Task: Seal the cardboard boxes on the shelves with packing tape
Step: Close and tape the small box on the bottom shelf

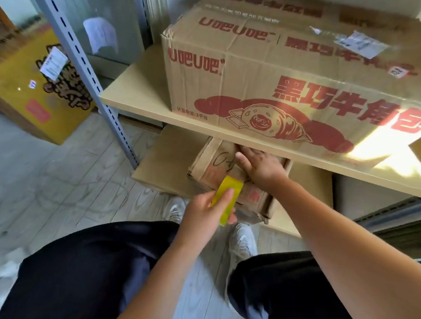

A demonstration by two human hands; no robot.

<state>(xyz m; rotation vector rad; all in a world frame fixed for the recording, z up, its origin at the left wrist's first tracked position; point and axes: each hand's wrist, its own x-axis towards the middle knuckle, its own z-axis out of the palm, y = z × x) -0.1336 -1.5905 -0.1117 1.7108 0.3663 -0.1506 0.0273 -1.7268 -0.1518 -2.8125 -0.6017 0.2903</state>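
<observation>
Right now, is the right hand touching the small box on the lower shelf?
Touching. The head view shows the right hand lying flat on top of the small box, fingers spread.

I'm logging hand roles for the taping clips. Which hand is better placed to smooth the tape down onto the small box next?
Probably the right hand: it already lies flat on the small box on the lower shelf, just beyond the yellow tape. The left hand is busy gripping the tape.

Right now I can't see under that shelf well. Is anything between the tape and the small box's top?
Nothing visible. The yellow tape, pinched by the left hand, already reaches the small box. The right hand presses flat on the box beside it, and the shelf board overhangs above.
</observation>
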